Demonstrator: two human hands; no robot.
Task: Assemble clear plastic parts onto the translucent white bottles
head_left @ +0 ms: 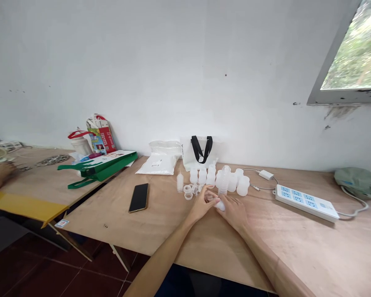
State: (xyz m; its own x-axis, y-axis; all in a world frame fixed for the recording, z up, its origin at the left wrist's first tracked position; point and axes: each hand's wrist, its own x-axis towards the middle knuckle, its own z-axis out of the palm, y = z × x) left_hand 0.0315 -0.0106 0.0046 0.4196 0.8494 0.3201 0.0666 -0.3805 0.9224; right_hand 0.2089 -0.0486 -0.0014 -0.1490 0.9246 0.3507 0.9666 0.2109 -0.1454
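White plastic piece [220, 205] is being held low over the plywood table [170, 222], between the person's two hands and just in front of the cluster of containers. It is being pinched by the curled fingers of the left hand [201, 205] and the right hand [233, 213], so both grips are being kept closed on it, though the exact contact is partly hidden by the fingers.

Translucent plastic bottles [202, 176] are being kept upright in a tight group just beyond the hands, with a clear bottle [223, 180] standing among them. A slim dropper bottle [179, 182] and small clear rings [188, 192] are being left to the left of the hands. A black smartphone [138, 198] is being left lying well apart to the left.

Against the wall, a white plastic bag [158, 160] and a white tote with black handles [188, 154] are being propped up. A white power strip [306, 202] is being left on the right, with a white adapter [266, 175] beside its cable. On the neighbouring table, a co-worker's hand [3, 172] is being held near scattered metal parts [53, 160], beside a green bag [97, 170].
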